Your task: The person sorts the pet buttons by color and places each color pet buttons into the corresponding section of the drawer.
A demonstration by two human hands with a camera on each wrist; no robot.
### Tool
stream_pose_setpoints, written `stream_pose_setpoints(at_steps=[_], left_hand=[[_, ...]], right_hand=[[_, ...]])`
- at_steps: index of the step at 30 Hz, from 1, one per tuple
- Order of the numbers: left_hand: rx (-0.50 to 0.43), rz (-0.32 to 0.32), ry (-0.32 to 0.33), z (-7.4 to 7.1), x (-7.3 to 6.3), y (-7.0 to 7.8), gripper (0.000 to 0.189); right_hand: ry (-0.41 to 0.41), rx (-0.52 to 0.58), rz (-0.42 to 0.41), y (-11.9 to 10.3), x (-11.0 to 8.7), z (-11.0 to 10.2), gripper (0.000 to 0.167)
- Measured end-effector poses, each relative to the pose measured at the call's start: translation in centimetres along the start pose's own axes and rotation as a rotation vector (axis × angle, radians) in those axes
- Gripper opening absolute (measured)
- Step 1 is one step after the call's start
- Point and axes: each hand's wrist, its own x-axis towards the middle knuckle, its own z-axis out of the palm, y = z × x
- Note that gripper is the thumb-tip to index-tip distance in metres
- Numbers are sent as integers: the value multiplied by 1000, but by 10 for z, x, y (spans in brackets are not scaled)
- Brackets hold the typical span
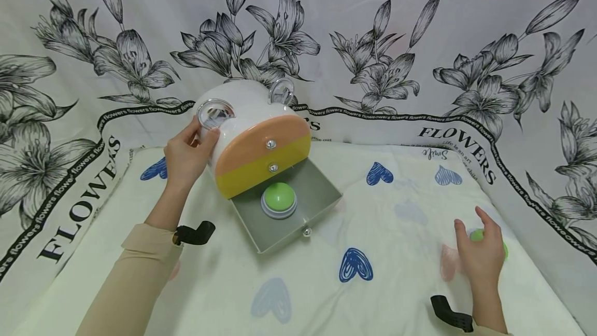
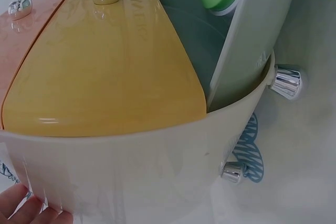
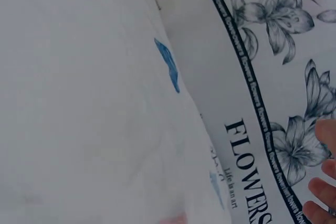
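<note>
A white rounded case (image 1: 242, 100) with an orange drawer front (image 1: 247, 147) and a yellow drawer front (image 1: 275, 162) stands at the left in the head view. Its grey-green bottom drawer (image 1: 322, 191) is pulled out. A green domed button (image 1: 280, 196) on a pale base sits inside. My left hand (image 1: 188, 152) holds the case's side, thumb near a chrome ring; some fingertips (image 2: 31, 211) show against the white wall. At the far right, my right hand (image 1: 482, 253) is over a green object (image 1: 477, 235), mostly hidden behind it, with thumb and forefinger apart.
A second chrome ring (image 1: 282, 91) tops the case, and a chrome knob (image 1: 306, 232) juts from the drawer's front. Short chrome feet (image 2: 286, 81) support the case. White heart-printed cloth (image 1: 392, 284) covers the surface; a flower-printed curtain (image 1: 354, 25) hangs behind.
</note>
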Motion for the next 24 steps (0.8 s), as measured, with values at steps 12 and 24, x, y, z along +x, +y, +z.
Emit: stream_pose_setpoints(at_steps=[12, 24], left_hand=[[-18, 7, -7, -1, 0, 0, 58], [-21, 26, 1, 0, 1, -1, 58]], right_hand=[[-79, -107, 137, 38, 18, -19, 68], [-161, -140, 196, 64, 19, -19, 80]])
